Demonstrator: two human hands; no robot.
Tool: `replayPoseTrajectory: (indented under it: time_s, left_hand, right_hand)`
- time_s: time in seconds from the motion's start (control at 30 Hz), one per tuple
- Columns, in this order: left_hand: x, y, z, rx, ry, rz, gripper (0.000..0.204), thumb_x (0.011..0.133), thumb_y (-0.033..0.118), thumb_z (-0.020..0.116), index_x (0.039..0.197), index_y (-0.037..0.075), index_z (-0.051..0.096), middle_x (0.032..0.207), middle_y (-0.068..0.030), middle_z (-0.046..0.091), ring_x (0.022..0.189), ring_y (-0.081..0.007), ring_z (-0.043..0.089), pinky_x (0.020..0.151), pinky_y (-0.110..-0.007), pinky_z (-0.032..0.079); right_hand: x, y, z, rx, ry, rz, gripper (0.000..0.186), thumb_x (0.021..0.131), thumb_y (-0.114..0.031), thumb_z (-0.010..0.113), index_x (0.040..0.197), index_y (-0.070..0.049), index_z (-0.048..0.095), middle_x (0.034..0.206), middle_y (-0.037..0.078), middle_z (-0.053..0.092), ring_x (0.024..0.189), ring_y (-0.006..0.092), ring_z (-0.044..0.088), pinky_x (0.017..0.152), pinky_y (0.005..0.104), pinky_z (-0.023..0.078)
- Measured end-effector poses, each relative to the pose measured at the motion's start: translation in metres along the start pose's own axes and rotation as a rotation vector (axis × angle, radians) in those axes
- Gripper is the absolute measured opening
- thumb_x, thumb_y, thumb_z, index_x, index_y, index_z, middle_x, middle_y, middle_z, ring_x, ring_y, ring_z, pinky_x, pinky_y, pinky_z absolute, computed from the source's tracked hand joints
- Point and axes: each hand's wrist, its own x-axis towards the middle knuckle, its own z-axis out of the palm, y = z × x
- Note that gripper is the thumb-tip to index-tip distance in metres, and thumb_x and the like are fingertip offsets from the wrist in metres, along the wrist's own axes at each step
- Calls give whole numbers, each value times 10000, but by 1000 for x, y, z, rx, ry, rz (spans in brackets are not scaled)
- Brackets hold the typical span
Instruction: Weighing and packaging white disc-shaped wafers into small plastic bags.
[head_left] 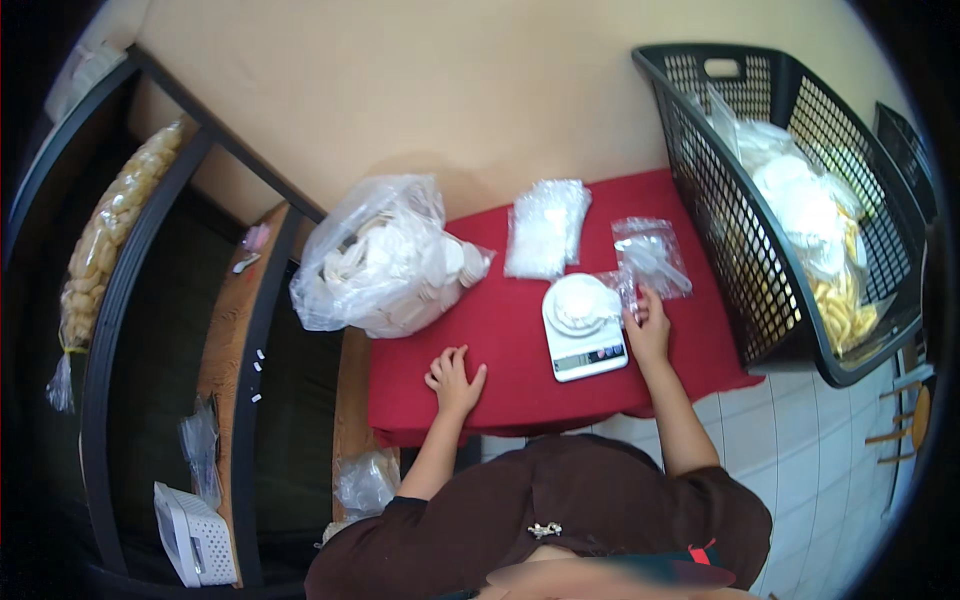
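Observation:
My left hand [455,386] rests on the red tablecloth [500,385] with its fingers spread, holding nothing. To the right stands a white digital kitchen scale [590,360], with a rounded white item [580,303] on its platform, apparently inside a clear bag. My right hand [650,330] is at the scale's right side, fingers bent around the edge of a clear plastic bag [614,286]; the exact pinch is hard to see. Just beyond that hand lies another clear bag [655,262] with a pale translucent utensil in it.
A large clear bag [390,260] of white pieces stands left on the table. Behind the scale lies a stack of clear bags [548,228]. A tall black basket [700,190] with bagged goods borders the right; dark-framed shelves [150,220] stand at the left.

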Motion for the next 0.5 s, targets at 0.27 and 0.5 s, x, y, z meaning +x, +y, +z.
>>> replayPoseTrajectory:
  time_s: [0.27,0.5]
  left_hand:
    - [1,38,-56,-892,-42,320,687,771,386,768,1330,103,487,1314,-121,481,1143,-284,518,1034,-482,335]
    - [20,80,-105,-898,-61,726,278,826,214,739,1019,38,642,907,-83,654,862,-252,607,930,-402,435]
  right_hand:
    - [-29,-108,1,103,-206,-559,282,742,62,681,1001,-50,663,870,94,645,791,280,615,741,384,487]
    - [-49,-148,30,145,-657,-688,276,778,43,641,1042,-35,619,936,114,611,849,296,606,740,384,490]
